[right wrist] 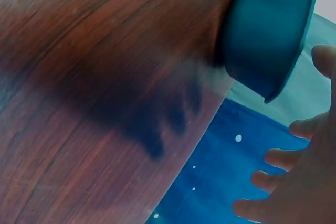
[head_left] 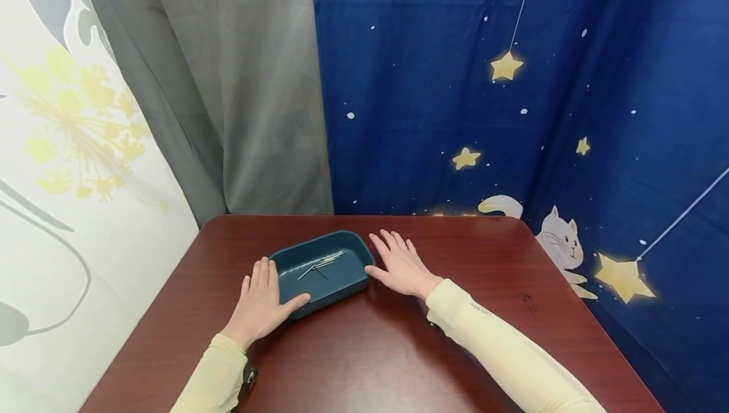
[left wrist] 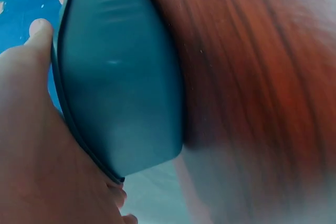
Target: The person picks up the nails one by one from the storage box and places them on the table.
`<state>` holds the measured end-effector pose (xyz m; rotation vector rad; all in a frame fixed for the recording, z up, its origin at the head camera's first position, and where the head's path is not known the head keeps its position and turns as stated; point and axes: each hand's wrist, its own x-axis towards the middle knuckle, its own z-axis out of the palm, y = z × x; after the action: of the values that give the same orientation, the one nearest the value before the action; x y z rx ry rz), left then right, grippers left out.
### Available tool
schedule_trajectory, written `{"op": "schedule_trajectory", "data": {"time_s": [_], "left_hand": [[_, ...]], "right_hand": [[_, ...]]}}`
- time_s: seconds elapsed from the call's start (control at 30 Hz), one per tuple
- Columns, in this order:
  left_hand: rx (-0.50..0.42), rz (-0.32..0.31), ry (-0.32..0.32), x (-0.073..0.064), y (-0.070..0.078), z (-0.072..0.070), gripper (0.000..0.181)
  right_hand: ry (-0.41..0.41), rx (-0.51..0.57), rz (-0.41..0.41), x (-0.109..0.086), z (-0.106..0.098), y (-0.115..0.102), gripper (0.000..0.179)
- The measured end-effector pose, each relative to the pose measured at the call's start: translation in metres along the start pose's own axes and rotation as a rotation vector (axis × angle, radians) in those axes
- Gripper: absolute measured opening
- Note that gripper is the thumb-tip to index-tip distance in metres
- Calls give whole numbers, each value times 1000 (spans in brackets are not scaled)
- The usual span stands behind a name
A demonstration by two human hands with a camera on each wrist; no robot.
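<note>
A dark teal tray (head_left: 348,274) with raised walls stands on the table, turned slightly askew. Several thin metal pins, like nails or needles (head_left: 326,262), lie loosely on its floor. At the tray's left end, my left hand (head_left: 259,305) rests on the rim with straight fingers, its thumb stretched over the near edge. The left wrist view shows that hand (left wrist: 37,150) along the rim of the tray (left wrist: 121,87). By the right end, my right hand (head_left: 404,269) is spread, thumb close to the corner. In the right wrist view its fingers (right wrist: 281,158) are spread apart beside the tray (right wrist: 262,30).
The reddish-brown wooden table (head_left: 364,362) has rounded far corners. Behind it hang a grey curtain (head_left: 273,116) and a blue curtain with stars (head_left: 421,103). A pale patterned curtain (head_left: 68,210) hangs at the left.
</note>
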<state>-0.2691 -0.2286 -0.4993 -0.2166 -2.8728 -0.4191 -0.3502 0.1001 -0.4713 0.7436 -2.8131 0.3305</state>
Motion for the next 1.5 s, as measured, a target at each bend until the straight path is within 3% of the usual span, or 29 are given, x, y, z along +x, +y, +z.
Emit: {"op": "schedule_trajectory", "data": {"time_s": [0.43,0.9,1.27,1.5], "left_hand": [[-23,90,-74,25,26,12,115],[-52,175,-93,58,47,29,115],[-78,164,-145,85,54,32,117],[-133,180,-207,83,60,37,118]], "right_hand": [[-1,-1,45,-4,15,21,81],[-43,85,203,-13,9,43,85],[-24,100,303,-21,1,48,91],[-28,101,348,-40,2,44,94]]}}
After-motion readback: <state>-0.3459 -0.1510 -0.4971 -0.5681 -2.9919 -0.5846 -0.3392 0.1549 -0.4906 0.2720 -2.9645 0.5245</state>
